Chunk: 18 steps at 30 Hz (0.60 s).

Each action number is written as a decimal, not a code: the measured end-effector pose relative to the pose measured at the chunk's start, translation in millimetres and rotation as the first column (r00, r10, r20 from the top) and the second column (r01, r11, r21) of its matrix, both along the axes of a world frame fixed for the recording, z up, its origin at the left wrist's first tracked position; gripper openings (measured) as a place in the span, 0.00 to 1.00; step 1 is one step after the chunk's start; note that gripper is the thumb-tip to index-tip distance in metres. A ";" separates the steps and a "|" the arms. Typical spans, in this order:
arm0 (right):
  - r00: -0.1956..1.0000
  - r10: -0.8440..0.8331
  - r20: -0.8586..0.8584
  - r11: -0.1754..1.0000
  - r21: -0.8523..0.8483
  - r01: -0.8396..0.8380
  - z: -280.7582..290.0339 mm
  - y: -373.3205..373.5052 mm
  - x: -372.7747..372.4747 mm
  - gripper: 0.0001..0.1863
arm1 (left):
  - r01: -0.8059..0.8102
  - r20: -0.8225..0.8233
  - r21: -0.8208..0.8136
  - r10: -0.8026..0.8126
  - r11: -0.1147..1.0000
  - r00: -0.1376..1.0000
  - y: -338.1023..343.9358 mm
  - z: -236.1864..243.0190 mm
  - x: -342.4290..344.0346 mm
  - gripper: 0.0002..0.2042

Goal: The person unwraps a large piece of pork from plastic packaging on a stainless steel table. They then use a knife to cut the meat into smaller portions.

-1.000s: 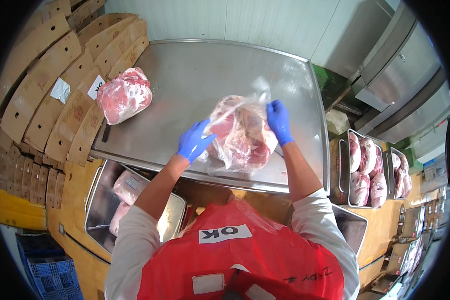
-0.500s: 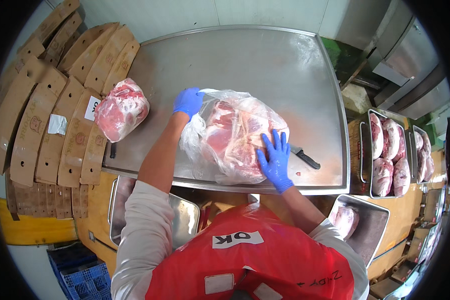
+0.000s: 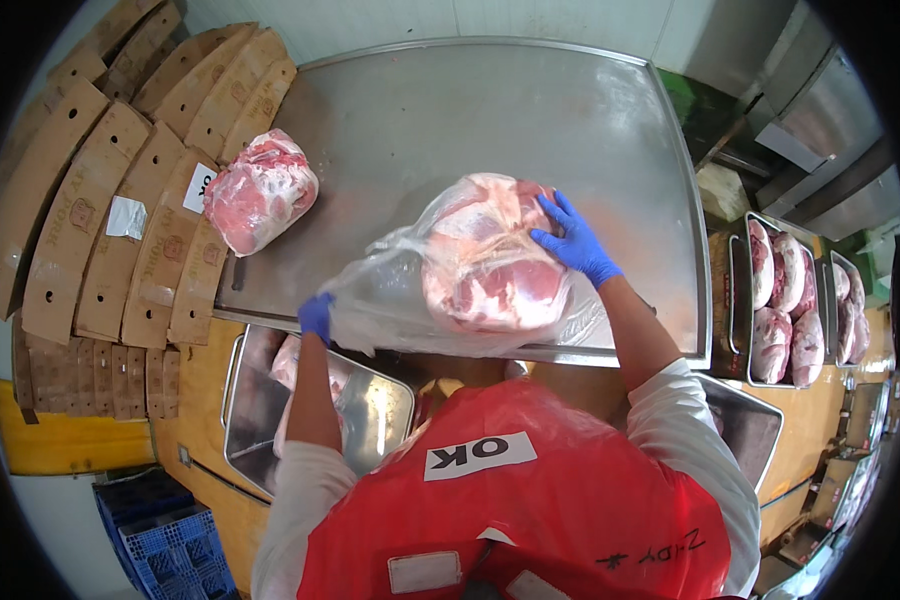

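Note:
A large piece of raw meat [image 3: 495,285] lies on the steel table [image 3: 450,110], partly inside a clear plastic bag [image 3: 375,290]. My left hand [image 3: 316,318], in a blue glove, is closed on the bag's gathered end at the table's near edge, and the film stretches taut from there to the meat. On the meat's upper right side rests my right hand [image 3: 576,242], also blue-gloved, its fingers stretched out. A second piece of raw meat [image 3: 262,192] sits at the table's left edge. The knife is mostly hidden by my right forearm.
Cardboard boxes [image 3: 125,235] are stacked along the left. Below the near edge stand a steel tub [image 3: 390,400] with meat inside and another tub [image 3: 760,425]. To the right are steel trays [image 3: 753,378] of meat pieces. Blue plastic crates [image 3: 175,550] stand at lower left.
My left hand has pulled the bag's end toward me and leftward, drawing film off the meat. The meat has turned, and my right hand has shifted up to its far right side.

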State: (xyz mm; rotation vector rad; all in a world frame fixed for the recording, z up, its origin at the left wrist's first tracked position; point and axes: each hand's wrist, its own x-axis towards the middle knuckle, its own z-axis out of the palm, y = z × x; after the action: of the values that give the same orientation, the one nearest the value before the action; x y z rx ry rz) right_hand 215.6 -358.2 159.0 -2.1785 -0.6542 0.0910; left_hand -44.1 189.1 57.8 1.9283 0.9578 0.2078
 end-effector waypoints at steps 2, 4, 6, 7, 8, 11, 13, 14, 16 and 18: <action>0.989 -0.104 -0.102 0.969 0.214 0.124 -30.6 -11.8 -13.2 0.47 | -0.009 0.072 -0.146 0.020 0.989 0.997 -42.2 -35.3 -33.6 0.14; 0.886 -0.139 -0.442 0.881 0.354 0.314 -31.2 -5.9 -33.9 0.47 | -0.066 0.202 -0.511 0.194 0.857 0.960 -56.2 -70.7 -72.4 0.15; 0.734 -0.158 -0.660 0.800 0.350 0.487 -24.8 -4.0 -59.6 0.44 | -0.021 0.242 -0.821 0.381 0.570 0.892 -84.7 -86.0 -89.6 0.17; 0.740 -0.172 -0.650 0.791 0.357 0.496 -28.5 -10.2 -73.8 0.43 | 0.066 0.269 -0.853 0.328 0.517 0.906 -99.8 -83.5 -92.3 0.18; 0.745 -0.188 -0.640 0.784 0.360 0.506 -34.2 -18.9 -87.8 0.43 | 0.149 0.297 -0.880 0.277 0.452 0.914 -114.0 -71.2 -93.8 0.19; 0.822 -0.246 -0.513 0.742 0.446 0.501 -69.0 -43.8 -117.8 0.37 | 0.311 0.411 -0.828 0.127 0.467 0.903 -155.1 -15.3 -89.6 0.24; 0.727 -0.420 -0.543 0.728 0.278 0.627 -55.7 -40.0 -141.3 0.23 | 0.263 0.386 -0.770 0.095 0.582 0.918 -163.4 -5.3 -88.3 0.24; 0.751 -0.424 -0.505 0.792 0.195 0.579 -58.1 -49.0 -139.5 0.18 | 0.229 0.347 -0.781 0.100 0.581 0.932 -169.0 -0.2 -80.9 0.26; 0.795 -0.430 -0.428 0.876 0.013 0.482 -59.4 -73.7 -134.8 0.12 | 0.324 0.377 -0.719 -0.047 0.615 0.925 -180.3 12.6 -59.6 0.26; 0.823 -0.416 -0.387 0.883 0.045 0.467 -59.1 -72.3 -137.2 0.12 | 0.378 0.365 -0.693 -0.154 0.614 0.918 -192.6 10.8 -38.2 0.28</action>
State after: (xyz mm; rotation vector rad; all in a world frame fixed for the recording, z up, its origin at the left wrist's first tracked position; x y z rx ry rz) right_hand 78.4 -430.5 99.9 -2.0464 0.0689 0.1949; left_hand -82.3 -3.6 68.6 1.1803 0.4285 -0.1067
